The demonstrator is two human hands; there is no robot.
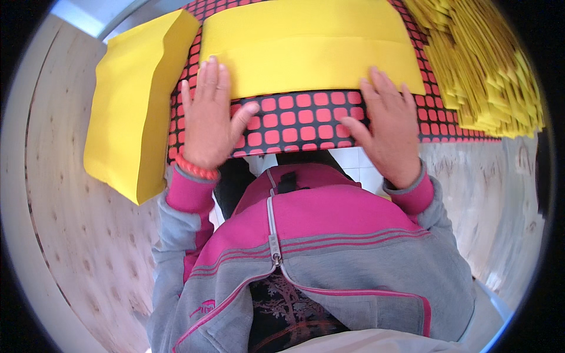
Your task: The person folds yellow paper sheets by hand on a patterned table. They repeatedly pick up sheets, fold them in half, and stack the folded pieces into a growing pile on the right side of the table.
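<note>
A wide yellow sheet [312, 59] with a crease across its middle lies flat on the red-and-black checked tabletop [288, 120]. My left hand [209, 112], with a red band at the wrist, rests over the sheet's near left corner, its fingers stretched out and thumb spread. At the near right part of the sheet, my right hand [388, 117] lies palm down, fingertips on the yellow material and thumb apart. Neither hand grips anything.
To the left, a stack of yellow sheets [126, 106] hangs over the table's edge. A thick pile of folded yellow pieces [482, 70] stands at the right. Pale wooden boards [76, 194] lie beyond the table on the left.
</note>
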